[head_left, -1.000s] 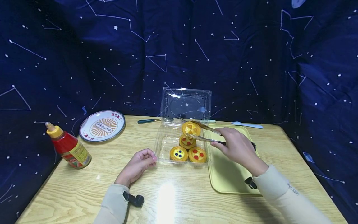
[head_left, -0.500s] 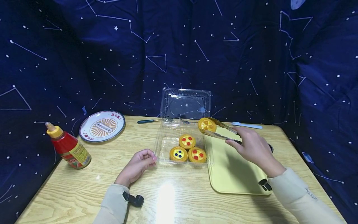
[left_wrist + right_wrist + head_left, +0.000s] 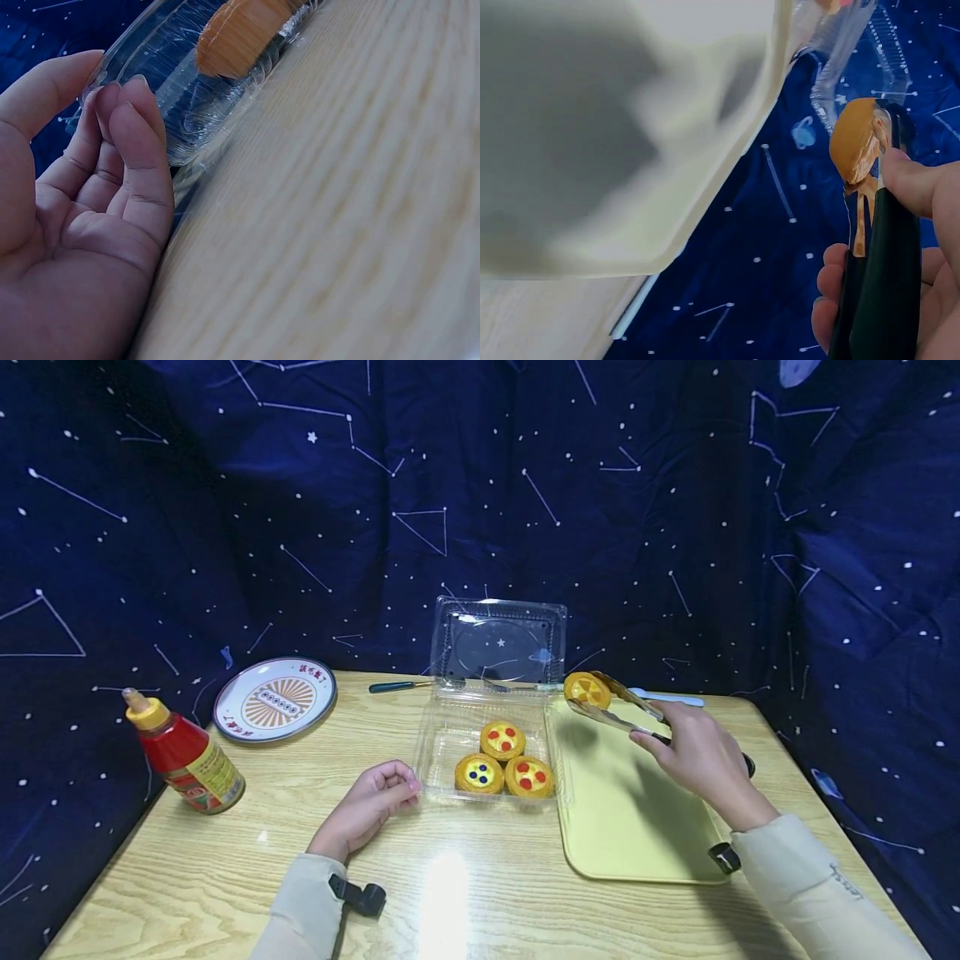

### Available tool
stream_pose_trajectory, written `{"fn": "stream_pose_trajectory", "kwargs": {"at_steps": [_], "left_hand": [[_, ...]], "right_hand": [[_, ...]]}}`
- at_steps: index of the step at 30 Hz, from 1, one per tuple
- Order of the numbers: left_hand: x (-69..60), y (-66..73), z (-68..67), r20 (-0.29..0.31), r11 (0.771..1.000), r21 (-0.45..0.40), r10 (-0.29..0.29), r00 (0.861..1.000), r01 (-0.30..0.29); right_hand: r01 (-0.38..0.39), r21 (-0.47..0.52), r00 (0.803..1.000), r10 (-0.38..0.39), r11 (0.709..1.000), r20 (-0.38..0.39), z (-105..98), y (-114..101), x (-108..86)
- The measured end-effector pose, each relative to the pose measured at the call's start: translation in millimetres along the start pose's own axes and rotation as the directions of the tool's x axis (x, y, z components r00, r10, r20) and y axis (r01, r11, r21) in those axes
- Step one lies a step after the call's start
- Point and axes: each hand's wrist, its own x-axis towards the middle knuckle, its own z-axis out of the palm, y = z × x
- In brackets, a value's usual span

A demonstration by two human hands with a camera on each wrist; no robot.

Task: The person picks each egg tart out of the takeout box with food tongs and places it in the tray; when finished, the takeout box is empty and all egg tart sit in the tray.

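In the head view my right hand (image 3: pixel 701 760) grips metal tongs (image 3: pixel 617 720) with dark handles, and their ends hold a yellow tart (image 3: pixel 587 691) above the far left part of the yellow tray (image 3: pixel 637 827). The right wrist view shows the tart (image 3: pixel 853 141) side-on between the tong ends, with my right hand (image 3: pixel 930 225) round the handles. At the near left corner of the open clear container (image 3: pixel 450 727), my left hand (image 3: pixel 375 800) pinches the rim between thumb and bent fingers. Inside sit three tarts, two red-dotted (image 3: pixel 502 741) and one blue-dotted (image 3: pixel 480 773).
A red sauce bottle (image 3: pixel 197 768) with a yellow cap stands at the left, near a patterned plate (image 3: pixel 274 700). Behind the container lie a green-handled tool (image 3: pixel 392 687) and other utensils. A blue fork (image 3: pixel 675 698) lies beyond the tray. The container's lid (image 3: pixel 498 643) stands raised.
My right hand has moved right with the tongs, carrying the yellow tart out of the container and over the tray. My left hand has stayed at the container's corner.
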Motion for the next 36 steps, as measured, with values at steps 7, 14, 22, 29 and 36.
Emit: {"fn": "stream_pose_trajectory", "kwargs": {"at_steps": [7,14,22,29,36], "left_hand": [[-0.2,0.3,-0.1,-0.007,1.000,-0.005,-0.008,1.000,0.008],[-0.5,0.2,-0.7,-0.006,1.000,0.002,-0.007,1.000,0.007],[-0.2,-0.1,0.0,-0.010,1.000,0.008,-0.008,1.000,0.008],[0.6,0.2,0.2,-0.002,1.000,0.002,-0.005,1.000,0.005],[-0.4,0.2,-0.8,0.003,1.000,-0.001,-0.009,1.000,0.009]], "right_hand": [[-0.024,-0.029,0.998,0.026,0.999,0.057,11.9,12.9,0.7],[-0.031,-0.047,0.991,0.037,0.998,0.126,25.7,17.0,3.0],[-0.040,-0.061,0.978,0.051,0.997,0.200,37.2,17.1,3.2],[-0.051,-0.050,0.976,0.061,0.997,0.208,43.6,16.8,2.7],[-0.084,-0.025,0.973,0.087,0.996,0.216,44.1,15.6,0.3]]}}
